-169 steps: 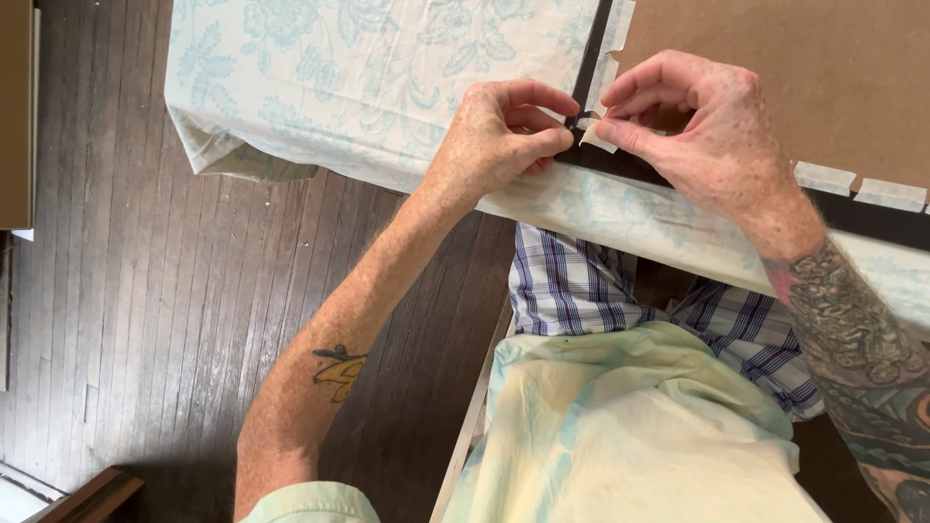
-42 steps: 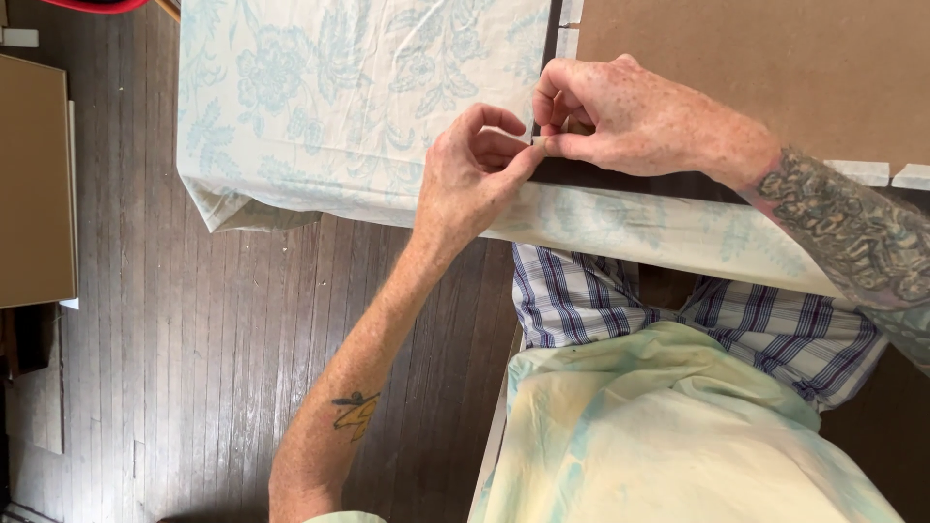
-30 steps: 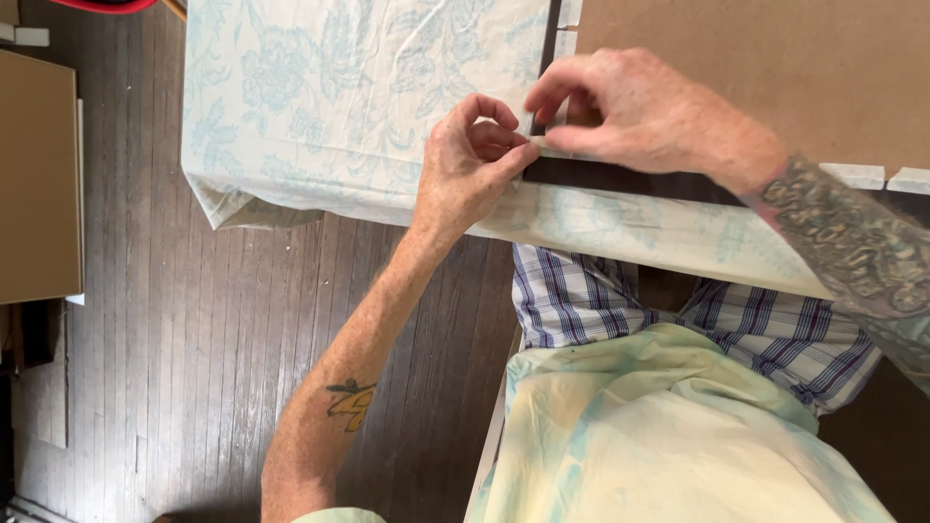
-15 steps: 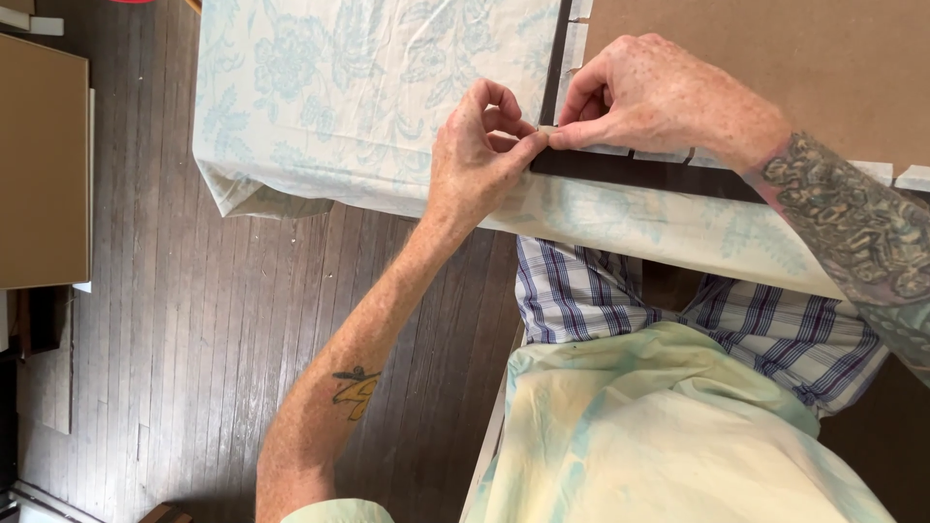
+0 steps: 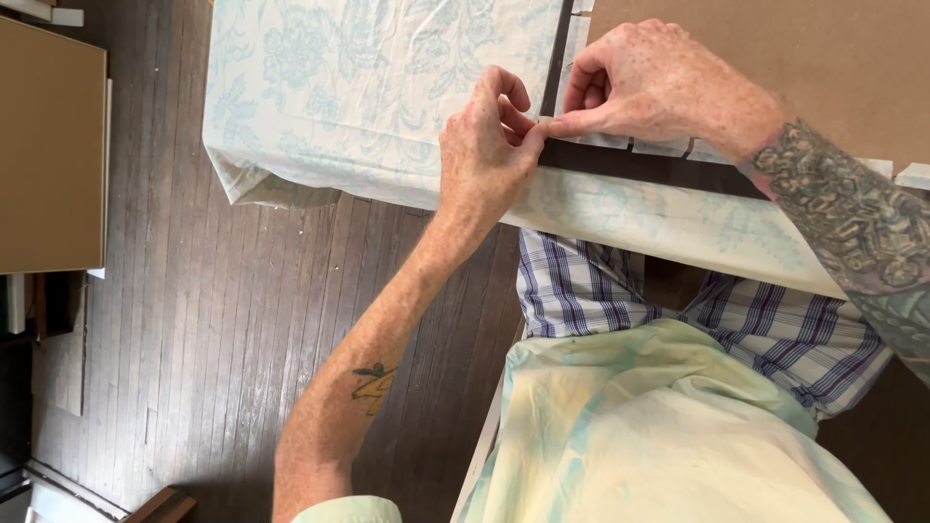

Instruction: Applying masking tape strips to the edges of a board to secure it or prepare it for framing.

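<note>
Fingers [image 5: 542, 126] of two hands pinch one tape strip [image 5: 591, 140].

My left hand [image 5: 484, 160] and right hand [image 5: 649, 82] crowd the table's [image 5: 368, 87] near edge at the dark frame [image 5: 649, 167] corner. Cloth-covered table lies open toward its left edge; brown board [image 5: 833, 58] beyond stays unobstructed.

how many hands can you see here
2. The left hand pinches at the corner of the dark strip on the floral cloth; the right hand meets it from the brown board side.
</note>
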